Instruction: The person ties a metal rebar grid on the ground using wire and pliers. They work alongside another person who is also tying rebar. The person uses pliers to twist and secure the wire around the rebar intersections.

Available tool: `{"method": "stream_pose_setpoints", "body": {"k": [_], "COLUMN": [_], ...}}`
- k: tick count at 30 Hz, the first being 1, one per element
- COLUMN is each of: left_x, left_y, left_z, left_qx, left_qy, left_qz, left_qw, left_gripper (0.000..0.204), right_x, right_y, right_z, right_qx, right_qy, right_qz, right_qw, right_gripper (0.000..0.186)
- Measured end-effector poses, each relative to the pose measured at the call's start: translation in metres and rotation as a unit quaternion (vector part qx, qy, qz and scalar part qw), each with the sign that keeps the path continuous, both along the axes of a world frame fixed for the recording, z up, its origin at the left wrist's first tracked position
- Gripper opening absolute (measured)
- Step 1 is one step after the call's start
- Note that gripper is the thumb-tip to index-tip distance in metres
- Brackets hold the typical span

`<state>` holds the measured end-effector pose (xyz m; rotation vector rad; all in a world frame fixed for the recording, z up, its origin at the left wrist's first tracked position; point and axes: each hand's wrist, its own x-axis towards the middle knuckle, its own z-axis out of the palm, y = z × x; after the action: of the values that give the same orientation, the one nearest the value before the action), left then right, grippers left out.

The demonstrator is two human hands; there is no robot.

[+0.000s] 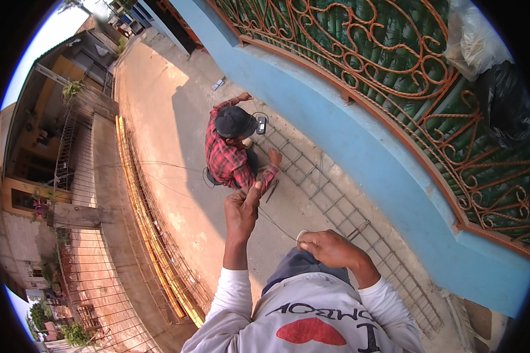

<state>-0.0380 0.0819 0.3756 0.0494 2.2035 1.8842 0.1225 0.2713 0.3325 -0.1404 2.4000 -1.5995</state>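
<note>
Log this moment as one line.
left hand: closed | right hand: pinching thin wire | co-worker: crouched at steel-bar frame | yellow poles: at left

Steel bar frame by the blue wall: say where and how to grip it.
The steel bar frame is probably best gripped by its long edge away from the blue wall, coming from the pavement side: its open grid leaves room to wrap that edge; the wall flanks the other.

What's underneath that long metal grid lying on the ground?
Grey pavement shows through the gaps of the metal grid. Anything directly under the metal itself is covered, and the wearer's right hand hides a little of one edge.
</note>
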Motion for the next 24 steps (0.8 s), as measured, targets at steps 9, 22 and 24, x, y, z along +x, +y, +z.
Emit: {"method": "stream_pose_setpoints", "body": {"k": [9,22,24], "left_x": [-0.026,0.018,0.034], "left_y": [-0.002,0.042,0.054], "left_z": [-0.02,-0.046,-0.066], "left_qx": [0.0,0.011,-0.004], "left_qy": [-0.019,0.041,0.079], "left_qz": [-0.027,-0.038,-0.048], "left_qw": [0.999,0.998,0.996], "left_gripper": [0.047,0.043,0.047], "right_x": [-0.016,-0.006,0.003], "right_y": [-0.004,-0.026,-0.023], "right_z": [0.017,0.017,0.013], "right_qx": [-0.226,-0.11,-0.03], "right_qy": [-0.226,-0.088,-0.026], "right_qz": [0.072,-0.228,-0.253], "right_qw": [0.945,0.963,0.967], "right_gripper": [0.024,0.026,0.024]}}
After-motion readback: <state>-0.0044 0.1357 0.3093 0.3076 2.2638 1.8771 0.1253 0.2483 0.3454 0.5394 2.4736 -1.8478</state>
